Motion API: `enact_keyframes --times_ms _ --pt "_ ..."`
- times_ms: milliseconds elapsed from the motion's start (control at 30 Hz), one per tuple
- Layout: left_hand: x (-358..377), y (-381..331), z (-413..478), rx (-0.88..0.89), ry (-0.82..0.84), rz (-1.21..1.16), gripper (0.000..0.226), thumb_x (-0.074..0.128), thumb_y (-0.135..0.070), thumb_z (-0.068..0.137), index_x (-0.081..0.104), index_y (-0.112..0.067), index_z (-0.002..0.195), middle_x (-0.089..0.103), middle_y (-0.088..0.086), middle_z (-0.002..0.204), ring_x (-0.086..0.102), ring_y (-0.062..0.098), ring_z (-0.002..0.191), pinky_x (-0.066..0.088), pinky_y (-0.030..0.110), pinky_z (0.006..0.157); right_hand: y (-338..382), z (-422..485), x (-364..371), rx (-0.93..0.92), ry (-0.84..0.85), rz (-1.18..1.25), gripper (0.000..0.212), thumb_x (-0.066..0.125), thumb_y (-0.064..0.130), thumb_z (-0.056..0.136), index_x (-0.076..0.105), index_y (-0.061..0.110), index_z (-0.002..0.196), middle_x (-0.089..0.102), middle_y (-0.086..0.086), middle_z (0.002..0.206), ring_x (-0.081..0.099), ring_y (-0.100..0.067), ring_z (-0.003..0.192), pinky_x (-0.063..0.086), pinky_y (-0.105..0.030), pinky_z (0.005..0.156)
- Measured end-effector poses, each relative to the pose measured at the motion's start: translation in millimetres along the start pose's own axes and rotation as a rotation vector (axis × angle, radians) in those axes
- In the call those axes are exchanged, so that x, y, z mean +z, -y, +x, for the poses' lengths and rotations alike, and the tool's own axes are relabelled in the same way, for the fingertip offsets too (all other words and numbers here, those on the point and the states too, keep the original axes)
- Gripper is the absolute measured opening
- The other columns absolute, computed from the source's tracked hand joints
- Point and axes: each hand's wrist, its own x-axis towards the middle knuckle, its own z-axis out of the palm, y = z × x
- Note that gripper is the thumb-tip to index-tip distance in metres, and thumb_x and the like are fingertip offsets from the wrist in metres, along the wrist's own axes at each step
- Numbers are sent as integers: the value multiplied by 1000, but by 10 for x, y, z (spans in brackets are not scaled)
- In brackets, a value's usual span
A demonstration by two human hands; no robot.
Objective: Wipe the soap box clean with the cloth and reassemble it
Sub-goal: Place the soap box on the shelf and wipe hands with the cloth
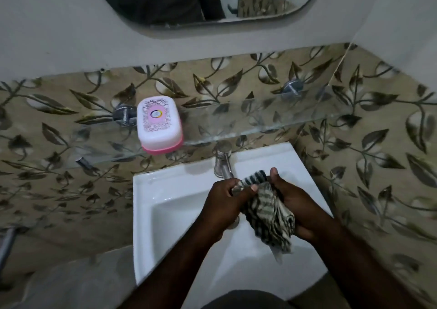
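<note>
The soap box (pixel 159 124) stands closed on the glass shelf (pixel 272 119), at its left part; it has a white lid with a pink patterned label and a pink base. Both my hands are over the white sink (pixel 170 204), well below and to the right of the box. A striped black-and-beige cloth (pixel 269 216) is bunched between them. My left hand (pixel 223 206) grips its upper end with curled fingers. My right hand (pixel 295 204) holds the bulk of the cloth, thumb up; the cloth's tail hangs into the basin.
A chrome tap (pixel 223 162) rises at the back of the sink, just behind my hands. Metal brackets (pixel 123 114) fix the shelf to the leaf-patterned tiled wall. A mirror (pixel 201 1) hangs above. A metal rod (pixel 7 240) shows at the far left.
</note>
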Motion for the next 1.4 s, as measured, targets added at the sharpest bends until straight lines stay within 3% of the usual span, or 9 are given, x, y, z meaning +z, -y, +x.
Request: enact_keyframes --times_ms 100,200,400,567,667,867,1067,1233,1400 --pt "59 75 118 32 -65 49 26 68 -26 87 59 -12 68 62 10 67 58 21 69 54 46 75 -24 -58 -106 -75 -3 -97 59 47 51 100 57 1 130 64 -31 121 66 -43 106 54 -48 87" --pt "97 106 233 61 -101 63 40 68 -48 74 61 -9 67 63 25 72 58 24 65 53 55 68 -6 -74 -138 -342 -249 -337 37 75 21 86 60 9 118 76 -13 100 74 -28 91 58 -32 71" --pt "176 95 333 -28 -84 52 23 67 -37 75 62 -15 69 59 16 68 55 22 64 49 43 62 -8 33 -280 -572 -475 -527 17 75 0 82 71 16 84 76 -1 92 73 -17 91 59 -40 83" --pt "181 52 391 71 -128 253 16 65 -36 80 66 -20 78 68 7 73 62 16 67 53 42 68 46 -98 -256 -792 -451 -730 36 76 -5 79 71 30 86 73 5 105 66 -1 103 49 -8 81" --pt "147 -19 419 148 -99 442 9 66 -26 87 66 -26 79 67 -4 71 58 4 62 47 24 61 76 -124 -309 -909 -394 -811 32 80 -5 76 74 26 83 73 10 96 68 -9 97 52 -20 84" --pt "169 -139 428 291 -161 689 7 64 -26 87 66 -22 82 64 -8 67 56 9 63 42 26 58 210 -174 -326 -1068 -367 -1021 5 69 17 83 74 18 85 70 13 89 64 -13 95 51 -35 84" --pt "189 -180 447 356 -130 794 10 59 -31 86 66 -23 84 68 -4 70 61 15 66 49 37 61 212 -119 -377 -839 -238 -772 9 66 17 85 71 24 85 72 17 87 69 -5 88 57 -31 78" --pt "233 -190 424 117 91 385 18 58 -34 86 65 -18 83 63 -11 67 58 8 63 50 36 65 238 14 -478 -749 -199 -659 31 72 0 85 71 31 82 74 12 85 72 -10 85 59 -31 80" --pt "282 -123 440 37 192 306 35 76 -46 73 60 -18 89 67 10 84 64 22 75 54 46 71 320 83 -481 -729 -199 -624 25 76 -1 80 73 23 84 74 7 89 72 -9 83 57 -23 76"
